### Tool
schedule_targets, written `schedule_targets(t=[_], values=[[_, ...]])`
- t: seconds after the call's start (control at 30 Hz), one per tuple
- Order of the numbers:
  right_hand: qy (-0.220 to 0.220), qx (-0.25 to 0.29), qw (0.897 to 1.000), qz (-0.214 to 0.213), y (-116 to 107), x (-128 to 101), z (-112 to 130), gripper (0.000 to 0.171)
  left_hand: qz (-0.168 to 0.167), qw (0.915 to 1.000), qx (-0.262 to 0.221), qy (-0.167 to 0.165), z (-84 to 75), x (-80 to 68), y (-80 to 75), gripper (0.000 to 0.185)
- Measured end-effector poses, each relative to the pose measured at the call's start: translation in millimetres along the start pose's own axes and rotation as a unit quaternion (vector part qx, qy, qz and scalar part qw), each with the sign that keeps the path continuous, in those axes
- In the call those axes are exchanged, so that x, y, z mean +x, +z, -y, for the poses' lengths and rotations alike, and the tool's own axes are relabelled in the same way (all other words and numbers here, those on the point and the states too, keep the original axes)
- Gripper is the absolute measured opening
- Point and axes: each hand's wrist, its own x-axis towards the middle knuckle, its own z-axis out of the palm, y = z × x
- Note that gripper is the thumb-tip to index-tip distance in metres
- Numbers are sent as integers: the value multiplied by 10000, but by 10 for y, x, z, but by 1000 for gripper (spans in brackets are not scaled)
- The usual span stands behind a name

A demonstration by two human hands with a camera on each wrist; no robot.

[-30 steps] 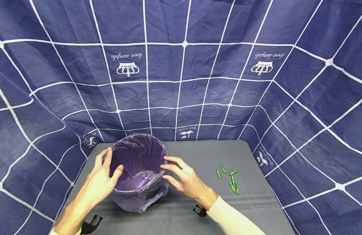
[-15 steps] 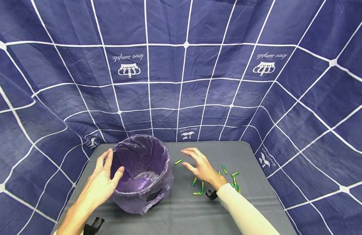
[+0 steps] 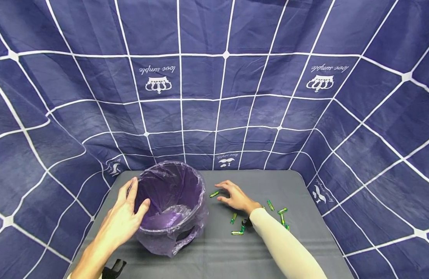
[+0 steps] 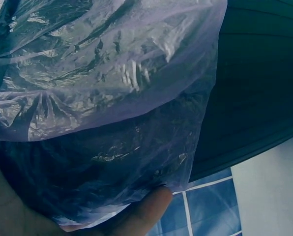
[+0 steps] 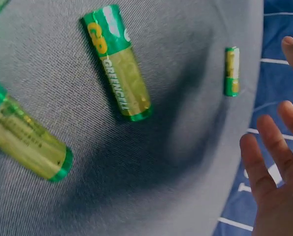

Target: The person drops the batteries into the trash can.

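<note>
The left hand (image 3: 125,217) grips the bin (image 3: 170,207) at its rim, and the open, empty right hand (image 3: 237,197) reaches for a battery (image 3: 214,193) beside the bin, which might roll off the bench (image 3: 305,240) if bumped.

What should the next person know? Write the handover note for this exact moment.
Left hand grips the rim of the bin, thumb inside the purple liner.
Right hand is open, holding nothing, fingers spread low over the table beside one battery.
The other batteries lie loose on the table, to the right of the bin.
Done: bin is lined and steadied. No battery shows in it.
Left: all the batteries are still on the table.
</note>
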Motion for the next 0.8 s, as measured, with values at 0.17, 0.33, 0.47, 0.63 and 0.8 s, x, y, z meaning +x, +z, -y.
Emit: schedule_targets(t=[0.17,0.33,0.47,0.63,0.8], values=[[213,-176,9992,280,77,75,-63,56,-24,10000,44,-9,-1,-14,2,89],[374,-352,9977,448,137,88,-123,55,-55,10000,48,19,-8,7,22,89],[334,-553,9966,511,201,74,-203,51,-60,10000,52,8,-14,20,27,88],[-44,-581,9983,53,345,56,-428,30,-68,10000,62,-10,-7,16,22,88],[-254,-520,9973,-459,628,72,-869,13,-87,9999,67,-45,-2,5,15,87]])
